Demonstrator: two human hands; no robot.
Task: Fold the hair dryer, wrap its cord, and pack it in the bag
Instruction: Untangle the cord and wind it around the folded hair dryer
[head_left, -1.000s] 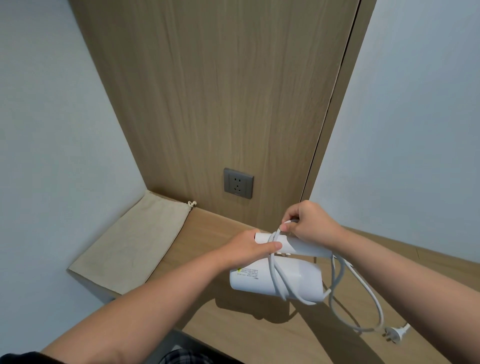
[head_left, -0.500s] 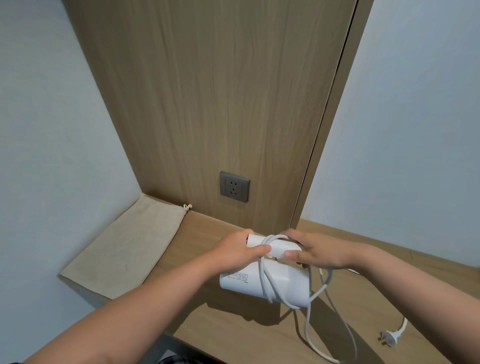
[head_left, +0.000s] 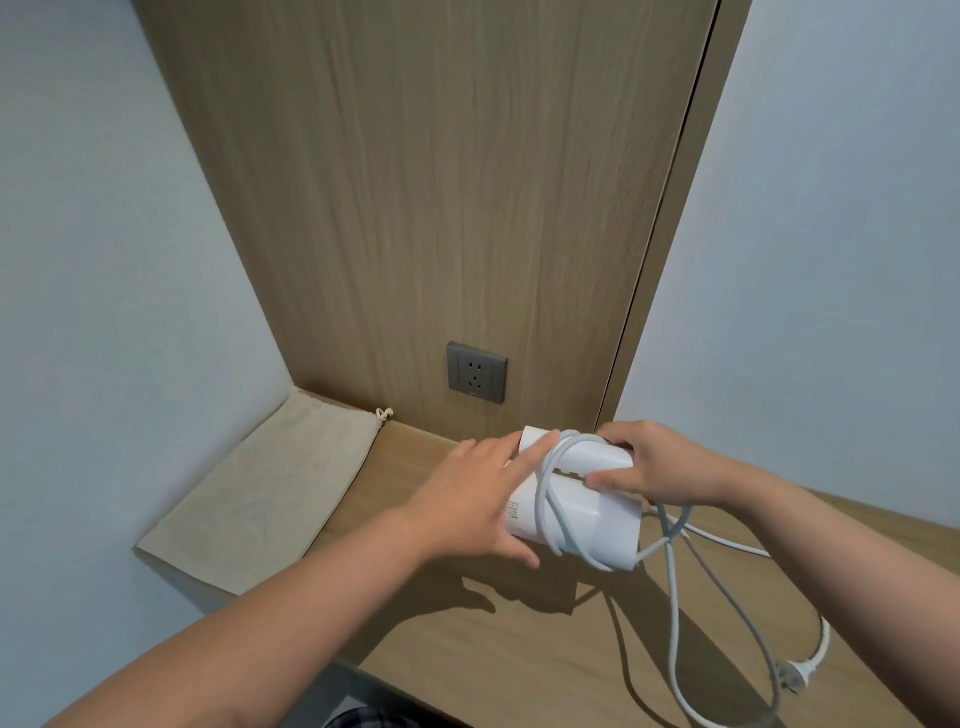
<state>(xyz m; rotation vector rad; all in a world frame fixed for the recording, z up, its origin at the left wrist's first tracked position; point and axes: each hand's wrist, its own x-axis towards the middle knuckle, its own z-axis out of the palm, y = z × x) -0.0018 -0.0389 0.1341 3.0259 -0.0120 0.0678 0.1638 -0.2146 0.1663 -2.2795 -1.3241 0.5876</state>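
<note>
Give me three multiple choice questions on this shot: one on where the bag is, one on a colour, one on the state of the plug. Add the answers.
1. Where does the bag lie?
A) flat on the desk, left of the hair dryer
B) right of the hair dryer
C) hung on the wall

2. What colour is the wall socket?
A) white
B) grey
C) red

3. The plug is:
A) in the socket
B) inside the bag
C) loose on the desk

Answers:
1 A, it lies flat at the desk's left end.
2 B, its plate is dark grey.
3 C, it rests on the wood at lower right.
</note>
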